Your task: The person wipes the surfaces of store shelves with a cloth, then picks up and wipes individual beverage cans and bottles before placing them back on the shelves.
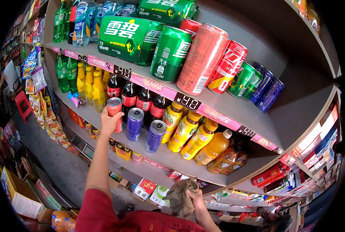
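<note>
My left hand (110, 120) is wrapped round a slim red drink can (115, 107) on the middle shelf. Just right of it stand two purple-blue cans (135, 124), both upright near the shelf's front. Dark cola bottles with red labels (129, 94) line up behind them. Lower down and to the right, my right hand (197, 199) grips a crumpled grey-brown cloth (181, 198), held in front of the shelving and close to my body. Part of the red can is covered by my fingers.
Above, the upper shelf (168, 87) carries a green can pack (128, 40), a large pinkish-red can (202, 58) and several smaller cans. Yellow bottles (184, 133) continue the middle row rightward. Open boxes (22, 193) and a red stool (23, 105) stand at left.
</note>
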Demonstrator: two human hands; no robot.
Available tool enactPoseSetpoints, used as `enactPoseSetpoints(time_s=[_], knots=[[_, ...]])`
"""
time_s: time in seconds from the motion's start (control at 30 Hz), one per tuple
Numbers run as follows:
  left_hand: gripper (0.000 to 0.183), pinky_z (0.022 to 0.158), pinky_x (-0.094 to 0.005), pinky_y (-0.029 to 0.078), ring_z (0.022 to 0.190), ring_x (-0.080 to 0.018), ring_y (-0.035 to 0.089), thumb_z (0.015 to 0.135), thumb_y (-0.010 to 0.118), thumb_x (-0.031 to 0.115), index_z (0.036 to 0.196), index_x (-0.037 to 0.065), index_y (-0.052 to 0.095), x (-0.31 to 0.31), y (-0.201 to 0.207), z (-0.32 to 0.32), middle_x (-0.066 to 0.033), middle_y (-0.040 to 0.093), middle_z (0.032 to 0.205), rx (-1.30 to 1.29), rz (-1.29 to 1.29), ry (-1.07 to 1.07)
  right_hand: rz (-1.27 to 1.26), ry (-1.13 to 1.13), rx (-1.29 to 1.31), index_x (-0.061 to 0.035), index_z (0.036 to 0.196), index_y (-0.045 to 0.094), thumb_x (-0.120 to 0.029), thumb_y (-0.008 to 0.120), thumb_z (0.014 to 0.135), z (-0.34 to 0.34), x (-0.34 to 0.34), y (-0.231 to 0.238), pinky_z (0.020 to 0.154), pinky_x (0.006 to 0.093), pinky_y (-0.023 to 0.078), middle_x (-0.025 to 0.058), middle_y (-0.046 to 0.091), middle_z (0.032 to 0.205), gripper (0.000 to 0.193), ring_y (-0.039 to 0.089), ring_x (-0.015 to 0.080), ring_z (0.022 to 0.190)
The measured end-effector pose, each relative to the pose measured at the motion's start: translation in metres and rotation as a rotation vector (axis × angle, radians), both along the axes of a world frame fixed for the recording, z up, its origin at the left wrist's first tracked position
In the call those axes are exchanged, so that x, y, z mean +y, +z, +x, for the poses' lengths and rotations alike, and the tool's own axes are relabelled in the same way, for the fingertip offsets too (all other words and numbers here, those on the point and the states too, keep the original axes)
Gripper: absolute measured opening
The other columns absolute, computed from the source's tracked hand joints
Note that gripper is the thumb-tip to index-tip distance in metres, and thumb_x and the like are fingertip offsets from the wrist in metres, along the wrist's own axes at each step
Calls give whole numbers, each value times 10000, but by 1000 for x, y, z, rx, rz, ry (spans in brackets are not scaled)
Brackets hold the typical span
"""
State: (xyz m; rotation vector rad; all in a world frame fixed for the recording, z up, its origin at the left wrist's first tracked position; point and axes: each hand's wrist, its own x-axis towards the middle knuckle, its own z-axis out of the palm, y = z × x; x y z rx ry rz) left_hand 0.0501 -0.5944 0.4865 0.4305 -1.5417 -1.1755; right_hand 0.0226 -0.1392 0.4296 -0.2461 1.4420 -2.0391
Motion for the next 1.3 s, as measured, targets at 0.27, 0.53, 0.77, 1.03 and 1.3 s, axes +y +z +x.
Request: enactPoseSetpoints(time_s=[0.27,0.53,0.77,1.03,1.3], knots=[[471,874,-340,421,1011,-232,545,887,506,218,1252,-68,423,9,-16,7,-170,559,1126,-245,48,-49,82,32,-7,23,1084,577,-73,618,820,0,10,16,769,267,481,63,640,941,284,606,143,854],[441,678,-325,492,784,-239,607,780,645,227,1079,-77,532,172,151,93,-182,594,975,67,-840,-93,-29,94,43,13,1067,595,-97,635,830,-17,26,19,758,267,481,49,637,946,264,593,118,848],[316,592,-350,486,706,-292,600,721,711,237,875,-17,602,283,316,-23,-144,580,872,72,-1477,-185,-82,31,65,1,1149,547,-73,610,842,-15,78,35,758,250,473,42,624,972,322,580,112,868],[540,783,-418,460,940,-356,583,752,626,494,922,-18,623,368,398,-192,-223,620,957,-505,-1187,-121,-151,-144,31,37,1018,590,-70,663,794,-18,139,-3,704,285,518,85,651,900,258,628,156,784],[589,872,-392,443,1026,-313,570,751,592,573,973,31,657,418,391,-230,-190,620,1042,-717,-1080,5,-171,-291,153,-20,1239,471,-54,600,815,-10,186,1,672,259,499,68,603,943,445,586,145,803]])
